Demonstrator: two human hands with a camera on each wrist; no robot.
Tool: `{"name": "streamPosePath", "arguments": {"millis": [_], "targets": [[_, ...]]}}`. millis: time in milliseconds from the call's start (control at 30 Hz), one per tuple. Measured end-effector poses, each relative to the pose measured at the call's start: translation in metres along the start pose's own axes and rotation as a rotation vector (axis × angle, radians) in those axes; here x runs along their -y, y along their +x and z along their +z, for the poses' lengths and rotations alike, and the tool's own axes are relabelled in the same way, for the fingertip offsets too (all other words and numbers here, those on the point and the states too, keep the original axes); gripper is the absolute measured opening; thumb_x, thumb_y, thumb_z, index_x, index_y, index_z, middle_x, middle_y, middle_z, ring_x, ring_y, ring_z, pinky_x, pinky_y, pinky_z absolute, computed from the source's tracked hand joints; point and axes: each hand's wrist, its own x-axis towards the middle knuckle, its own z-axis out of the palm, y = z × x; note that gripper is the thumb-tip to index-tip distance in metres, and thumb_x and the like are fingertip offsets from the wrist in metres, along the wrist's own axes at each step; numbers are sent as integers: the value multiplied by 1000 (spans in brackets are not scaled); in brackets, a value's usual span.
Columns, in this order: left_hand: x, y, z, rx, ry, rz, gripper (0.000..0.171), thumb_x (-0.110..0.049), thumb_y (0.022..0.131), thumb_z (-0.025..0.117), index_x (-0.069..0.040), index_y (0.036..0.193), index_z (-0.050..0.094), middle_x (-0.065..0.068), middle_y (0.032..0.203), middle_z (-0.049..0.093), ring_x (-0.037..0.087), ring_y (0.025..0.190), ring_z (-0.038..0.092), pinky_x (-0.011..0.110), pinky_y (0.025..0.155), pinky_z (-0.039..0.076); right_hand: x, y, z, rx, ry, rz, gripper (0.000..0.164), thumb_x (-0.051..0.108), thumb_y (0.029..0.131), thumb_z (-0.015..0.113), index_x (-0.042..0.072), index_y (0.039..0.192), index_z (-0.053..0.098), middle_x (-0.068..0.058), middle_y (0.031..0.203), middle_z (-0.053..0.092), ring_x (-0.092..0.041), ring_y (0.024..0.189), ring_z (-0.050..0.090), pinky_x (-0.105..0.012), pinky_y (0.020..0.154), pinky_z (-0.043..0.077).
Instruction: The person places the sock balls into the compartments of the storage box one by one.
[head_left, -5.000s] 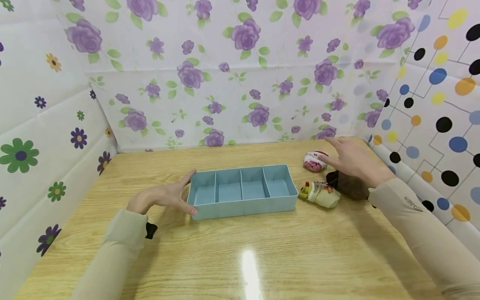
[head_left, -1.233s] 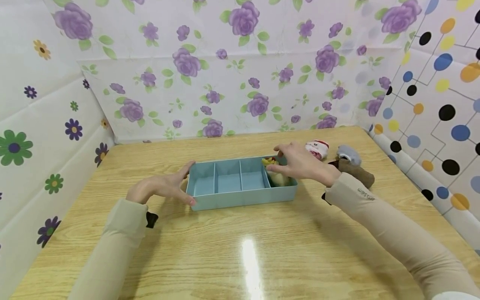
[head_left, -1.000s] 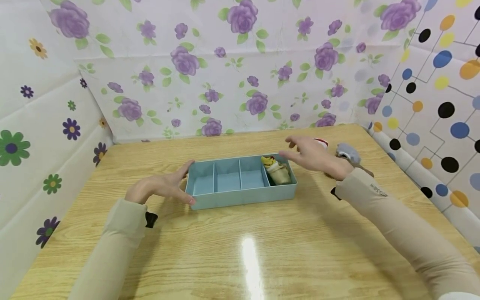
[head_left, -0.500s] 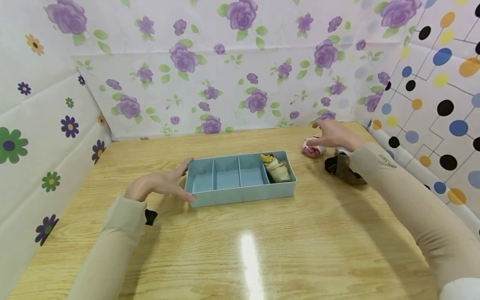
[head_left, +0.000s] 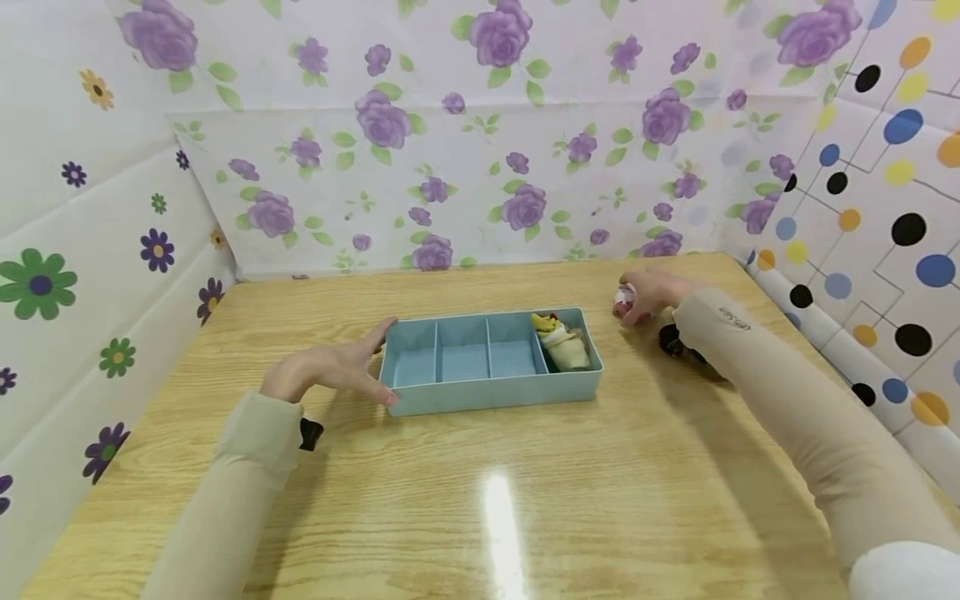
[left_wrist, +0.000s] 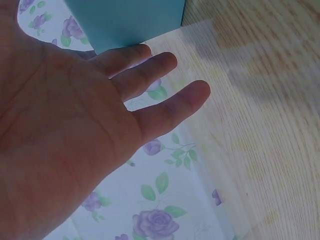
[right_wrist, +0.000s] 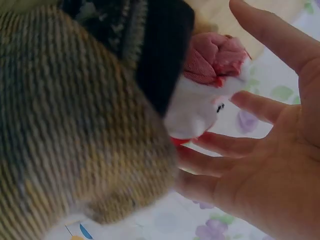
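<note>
A: Where does the box sit?

B: The pale blue box (head_left: 495, 392) rests mid-counter, its long side running left to right. Wood stretches between its far wall and the purple-flowered sheet (head_left: 487, 150), and a deeper stretch of counter (head_left: 420, 500) runs on its near side.

A: And on the right?

B: A strip of wood separates the box's right end from the white-and-pink bundle (head_left: 624, 300), which lies on the counter's far right. The dotted sheet (head_left: 907, 275) borders the right edge. Just near the bundle, the brown ribbed bundle (right_wrist: 80, 140) is partly hidden under the right sleeve (head_left: 787, 392) in the head view.

A: What do the compartments show?

B: There are four in a row; a tan-and-yellow bundle (head_left: 567, 348) lies in the rightmost.

A: How are the hands posed?

B: The left hand (head_left: 330, 367) comes in from the near left, thumb at the box's near left corner, forefinger at the far left one, spread wide around that end. The right hand (head_left: 654, 292) reaches in from the near right, thumb and fingers wide apart around the white-and-pink bundle. Whether the fingertips press it cannot be told.
</note>
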Motion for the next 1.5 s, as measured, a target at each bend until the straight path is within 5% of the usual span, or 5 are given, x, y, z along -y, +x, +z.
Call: {"name": "streamPosePath", "arguments": {"millis": [300,467,667,1500], "targets": [[-3,1,1,7,10,-10,130,-46,78,78,-21,150,-27,18,161,-18,44,148,-4,66,114,17,-8,3,12,-8,-10,4,76,28,78,79,-4,135,41,-34,131,50,-50,118,49,-65,102,33],[-2,0,1,3,10,-12,130,-46,77,78,-22,150,-27,19,161,-17,45,148,-3,66,114,18,-8,3,16,-28,29,-7,73,26,78,78,-4,134,42,-32,123,54,-39,101,54,-52,89,45],[-1,1,1,-1,14,-9,131,-47,77,78,-23,150,-27,21,161,-16,46,148,-1,66,113,19,-6,3,19,-76,26,-1,66,24,78,76,-3,130,46,-29,112,57,-32,90,52,-44,80,44],[3,1,1,-14,-23,30,128,-41,79,79,-20,151,-24,27,160,-7,45,148,2,65,113,22,0,-17,11,-259,83,-121,59,22,80,76,1,129,51,-26,126,56,-34,103,55,-49,87,45]]}}
